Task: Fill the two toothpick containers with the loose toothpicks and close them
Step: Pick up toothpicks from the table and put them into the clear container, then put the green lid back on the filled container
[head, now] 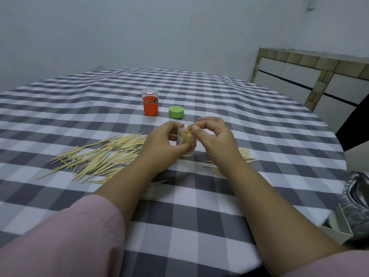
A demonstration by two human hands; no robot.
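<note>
**Both hands at a clear toothpick container on the checked table**

A person in pink sleeves sits at a round table [199,206] covered with a grey and white checked cloth. The left hand [159,139] is wrapped around a clear container [186,148], fingers curled behind it and the thumb across its front, holding it tilted just above or on the cloth; which of the two cannot be told. The right hand [213,136] is at the container's open mouth, its thumb and fingers pinched on a bundle of toothpicks [188,133] that stands inside the container. The two hands are close together, almost touching over the container.

A large spread of loose toothpicks [99,156] lies on the cloth to the left of the left forearm, mostly pointing the same slanted way. A smaller pile of toothpicks [246,154] lies to the right, partly hidden behind the right wrist. A few single sticks lie between the forearms.

Farther back, near the middle of the table, an orange container [150,104] with a clear lid stands upright. Just to its right, apart from it, a green lid [176,112] rests flat on the cloth.

At the right edge a silvery bag [357,198] sits in a white box beside the table, and a tiled cabinet [311,76] stands against the wall behind.
</note>
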